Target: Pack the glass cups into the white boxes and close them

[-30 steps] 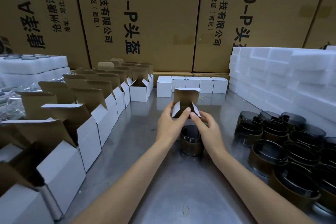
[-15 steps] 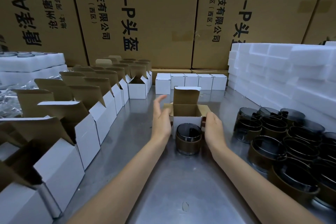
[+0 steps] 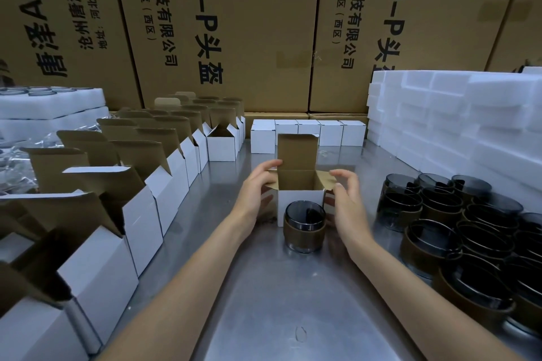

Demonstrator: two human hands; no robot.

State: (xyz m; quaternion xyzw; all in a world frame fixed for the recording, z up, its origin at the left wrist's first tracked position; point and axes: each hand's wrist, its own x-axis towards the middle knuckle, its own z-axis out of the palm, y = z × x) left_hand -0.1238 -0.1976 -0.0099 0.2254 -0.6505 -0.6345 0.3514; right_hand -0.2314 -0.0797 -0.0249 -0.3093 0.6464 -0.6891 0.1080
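Cup: upright on worktop, touching open box front, nearer right hand.
Hands: left hand touches flap; both loosely curved, gripping nothing.

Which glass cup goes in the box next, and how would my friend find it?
Look at the middle of the shiny metal table, between the person's two arms. A small open white cardboard box stands there, and the dark glass cup with a brown band sits just in front. It stands alone, unlike the crowded cups at right.
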